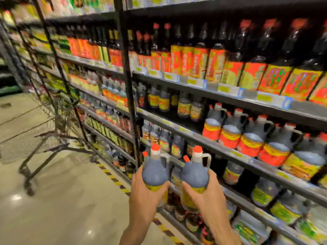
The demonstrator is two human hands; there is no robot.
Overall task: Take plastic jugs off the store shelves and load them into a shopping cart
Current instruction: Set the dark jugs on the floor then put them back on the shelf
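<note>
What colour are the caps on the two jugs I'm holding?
Orange-red, on both the left jug and right jug; head view.

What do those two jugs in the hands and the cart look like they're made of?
Left jug and right jug: likely clear glossy plastic, since dark liquid shows through; caps look orange plastic. Cart: apparently metal wire, judging by its thin grid, blurred.

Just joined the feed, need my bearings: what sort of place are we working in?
Almost certainly a grocery store aisle: long shelves packed with bottled sauces, price tags along the edges, and a shopping cart parked on the floor.
</note>
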